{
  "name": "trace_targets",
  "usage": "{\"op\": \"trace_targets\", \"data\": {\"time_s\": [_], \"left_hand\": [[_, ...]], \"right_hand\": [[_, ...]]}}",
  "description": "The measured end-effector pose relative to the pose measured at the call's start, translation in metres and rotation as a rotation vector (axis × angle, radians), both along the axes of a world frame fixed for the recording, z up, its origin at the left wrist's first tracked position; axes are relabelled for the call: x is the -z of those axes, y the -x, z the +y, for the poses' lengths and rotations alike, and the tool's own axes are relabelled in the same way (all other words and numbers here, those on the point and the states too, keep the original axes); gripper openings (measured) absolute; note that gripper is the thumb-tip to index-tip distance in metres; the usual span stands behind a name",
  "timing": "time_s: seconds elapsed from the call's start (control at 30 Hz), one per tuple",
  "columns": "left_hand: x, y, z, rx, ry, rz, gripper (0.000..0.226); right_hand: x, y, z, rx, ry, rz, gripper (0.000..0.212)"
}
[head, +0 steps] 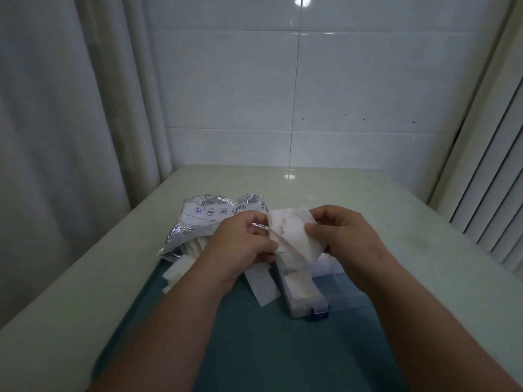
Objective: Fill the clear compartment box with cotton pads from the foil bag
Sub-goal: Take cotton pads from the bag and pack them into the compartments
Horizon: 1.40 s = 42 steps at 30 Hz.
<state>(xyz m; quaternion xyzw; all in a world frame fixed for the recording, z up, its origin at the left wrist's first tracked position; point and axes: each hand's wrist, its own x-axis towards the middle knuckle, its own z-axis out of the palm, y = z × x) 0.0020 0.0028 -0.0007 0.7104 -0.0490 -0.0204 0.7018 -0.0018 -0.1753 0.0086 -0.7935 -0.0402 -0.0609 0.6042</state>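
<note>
Both hands hold a small stack of white cotton pads (291, 233) above the table. My left hand (243, 244) pinches its left edge and my right hand (348, 239) grips its right edge. Directly below lies the clear compartment box (334, 290) with a blue latch; its left compartment holds pads, and my right forearm covers part of the box. The crumpled silver foil bag (206, 222) lies to the left behind my left hand, with pads showing at its open mouth. Loose pads (261, 287) lie on the mat between bag and box.
A teal mat (268, 349) covers the near part of the pale tabletop (353, 193). A tiled wall stands behind, a curtain hangs at the left, and vertical slats run along the right.
</note>
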Motion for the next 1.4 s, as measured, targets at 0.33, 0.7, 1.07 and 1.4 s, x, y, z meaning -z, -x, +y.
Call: {"op": "trace_targets", "data": {"time_s": [0.33,0.7,1.07,1.4], "left_hand": [[0.0015,-0.0011,-0.0019,-0.028,-0.009,-0.014,0.027],[0.0020,-0.0003,-0.0023,-0.014,0.029,-0.011,0.027],[-0.0022,0.0003,-0.0035,0.004,0.105,0.016,0.019],[-0.0018,0.0006,-0.0060,-0.056,0.120,0.011,0.013]], "right_hand": [[-0.0001,-0.0001,0.0033,0.017,-0.088,-0.006,0.011],[-0.0005,0.0008,0.0039,0.013,-0.052,-0.019,0.006],[-0.0006,0.0007,0.0040,0.022,-0.014,-0.022,0.005],[-0.0029,0.0025,0.0045,0.035,-0.072,-0.032,0.007]]}}
